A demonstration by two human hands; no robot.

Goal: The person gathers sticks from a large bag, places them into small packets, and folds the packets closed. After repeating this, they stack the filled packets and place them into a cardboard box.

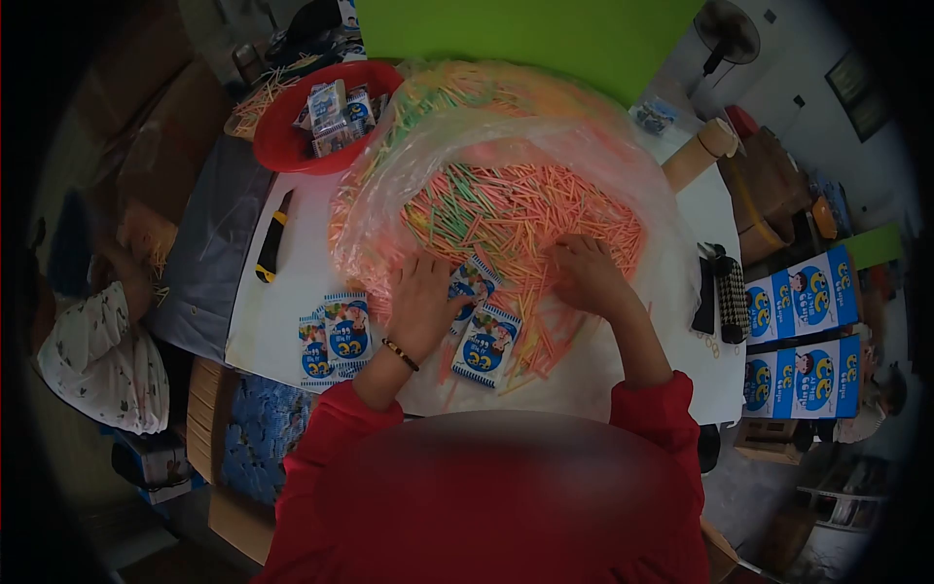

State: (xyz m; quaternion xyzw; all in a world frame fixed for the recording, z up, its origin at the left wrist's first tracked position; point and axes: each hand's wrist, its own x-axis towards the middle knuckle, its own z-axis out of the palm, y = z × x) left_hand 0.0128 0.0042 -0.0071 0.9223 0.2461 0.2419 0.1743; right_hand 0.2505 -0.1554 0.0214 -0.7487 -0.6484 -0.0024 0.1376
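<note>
My left hand (420,304), a dark beaded bracelet at its wrist, has its thumb over a small blue-and-white packet (477,278), which it grips at the left side. A second packet (487,346) lies just below on loose sticks. My right hand (584,273) dips into a heap of thin pink, yellow and green sticks (516,204), its fingers curled and closed on some of them; the fingertips are partly hidden. The heap spills from a large clear plastic bag (365,209). More packets (346,329) lie left of my left wrist.
A red basin (282,131) holds several packets. A yellow-black utility knife (271,243) lies on the white table (248,326). Printed blue-and-white boxes (815,297) stand at right. An open carton (206,414) sits lower left, beside another person's patterned sleeve (102,326).
</note>
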